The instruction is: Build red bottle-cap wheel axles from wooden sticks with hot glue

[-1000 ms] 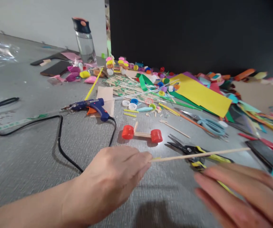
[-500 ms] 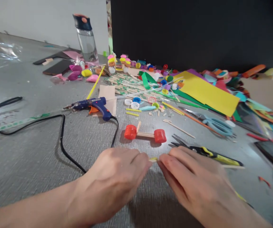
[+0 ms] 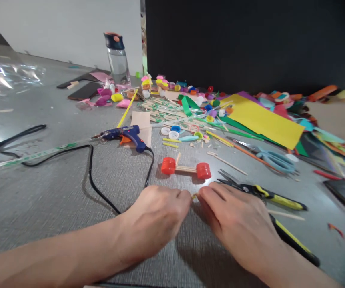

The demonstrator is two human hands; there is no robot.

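Between my hands shows a short yellow stick point(image 3: 194, 196), mostly covered by fingers. My left hand point(image 3: 157, 220) is closed around its left end, knuckles up. From the other side, my right hand point(image 3: 235, 218) pinches the right end. Just beyond them lies a small assembly of wooden sticks point(image 3: 185, 169) with red bottle caps point(image 3: 203, 171) stacked at each end and a short stick poking up on the left. Black and yellow scissors point(image 3: 276, 200) lie open beside and partly beneath my right hand, one handle hidden behind it.
Left of centre, a blue glue gun point(image 3: 130, 134) rests on cardboard, its black cord point(image 3: 91, 176) curving towards my left arm. Blue-handled scissors point(image 3: 276, 160), loose caps, sticks and coloured sheets point(image 3: 265, 118) spread across the back. A water bottle point(image 3: 117, 66) stands far left.
My hands have drawn slightly closer together, so less of the yellow stick shows between them. The view has shifted a little, exposing more of the scissors' lower handle.
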